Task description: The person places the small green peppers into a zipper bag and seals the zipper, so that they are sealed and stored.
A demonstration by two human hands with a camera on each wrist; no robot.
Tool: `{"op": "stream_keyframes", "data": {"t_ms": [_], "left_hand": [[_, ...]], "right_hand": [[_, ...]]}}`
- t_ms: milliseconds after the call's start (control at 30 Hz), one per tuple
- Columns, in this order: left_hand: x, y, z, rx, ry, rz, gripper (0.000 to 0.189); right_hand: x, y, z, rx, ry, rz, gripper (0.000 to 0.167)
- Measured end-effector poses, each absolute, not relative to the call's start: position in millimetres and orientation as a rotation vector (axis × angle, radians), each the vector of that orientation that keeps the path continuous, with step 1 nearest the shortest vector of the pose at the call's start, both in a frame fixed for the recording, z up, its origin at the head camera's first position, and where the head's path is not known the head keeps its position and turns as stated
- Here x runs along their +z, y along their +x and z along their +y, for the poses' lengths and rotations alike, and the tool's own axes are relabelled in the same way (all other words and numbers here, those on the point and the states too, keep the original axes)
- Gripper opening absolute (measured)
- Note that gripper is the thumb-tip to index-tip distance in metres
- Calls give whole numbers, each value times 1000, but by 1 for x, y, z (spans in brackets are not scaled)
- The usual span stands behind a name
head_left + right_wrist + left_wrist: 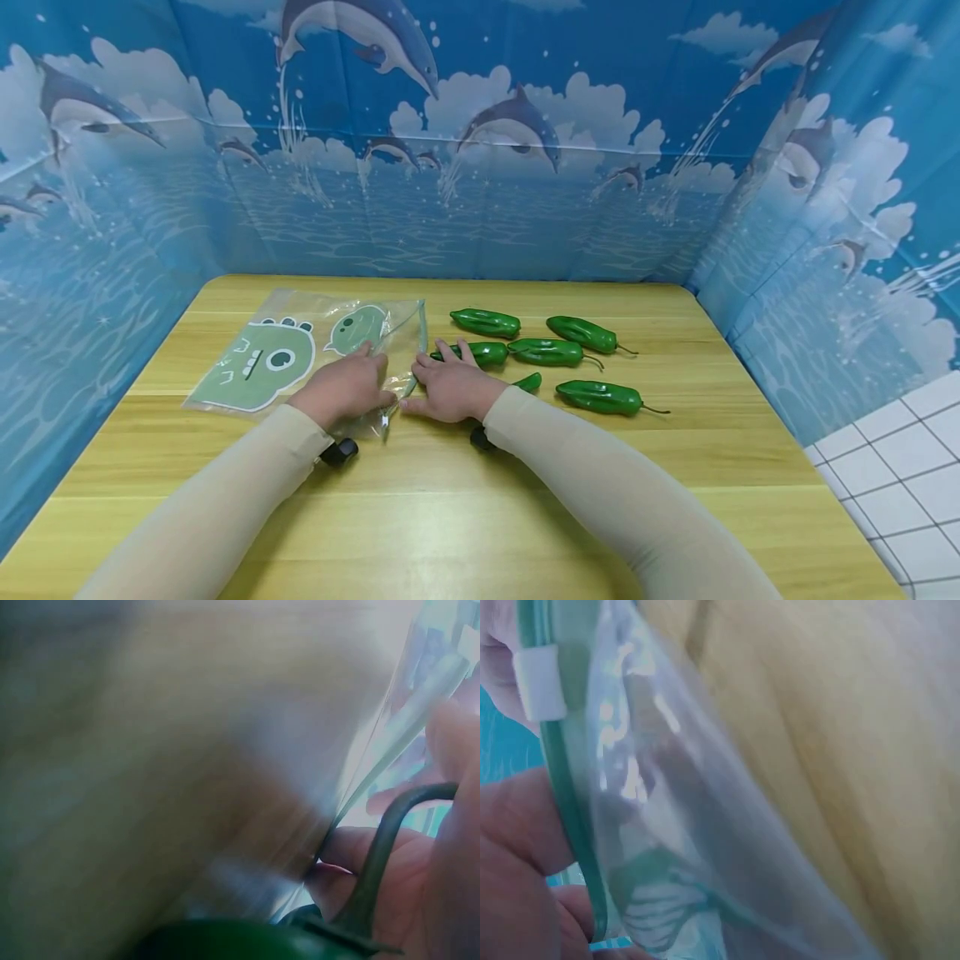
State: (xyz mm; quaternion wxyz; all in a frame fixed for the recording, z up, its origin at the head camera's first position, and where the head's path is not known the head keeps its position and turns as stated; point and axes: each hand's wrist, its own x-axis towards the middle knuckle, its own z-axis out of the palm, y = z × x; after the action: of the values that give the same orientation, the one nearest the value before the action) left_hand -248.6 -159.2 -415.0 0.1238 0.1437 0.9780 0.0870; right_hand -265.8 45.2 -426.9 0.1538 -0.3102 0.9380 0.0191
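A clear zip bag (405,333) with green monster prints lies flat on the table, its green zip edge facing right. Over the bag's opening end, my left hand (348,387) grips the film near the lower corner. My right hand (453,387) pinches the zip edge from the other side, its other fingers spread over a green pepper (487,354). The left wrist view shows the green zip strip (555,765) with a white slider (540,682) and fingers against it. In the right wrist view a pepper stem (375,862) stands before the right fingers (405,870).
Several green peppers lie right of the bag, among them a back one (486,322), one at far right (600,397) and one partly hidden by the right arm (529,382). A dolphin-print curtain (480,200) surrounds the wooden table (420,533).
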Motion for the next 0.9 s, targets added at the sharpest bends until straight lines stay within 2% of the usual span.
{"op": "stream_keyframes", "data": {"t_ms": [200, 300, 567, 900], "left_hand": [[-416, -247, -160, 302, 382, 2843, 100], [-416, -244, -157, 351, 365, 2839, 111], [-418, -238, -148, 368, 326, 2848, 117], [-414, -241, -149, 338, 309, 2813, 114]], "right_hand": [[-426, -267, 45, 52, -895, 2725, 77], [-426, -267, 45, 55, -885, 2767, 73], [-430, -268, 46, 28, -838, 2874, 63], [-425, -272, 46, 66, -752, 2817, 74]]}}
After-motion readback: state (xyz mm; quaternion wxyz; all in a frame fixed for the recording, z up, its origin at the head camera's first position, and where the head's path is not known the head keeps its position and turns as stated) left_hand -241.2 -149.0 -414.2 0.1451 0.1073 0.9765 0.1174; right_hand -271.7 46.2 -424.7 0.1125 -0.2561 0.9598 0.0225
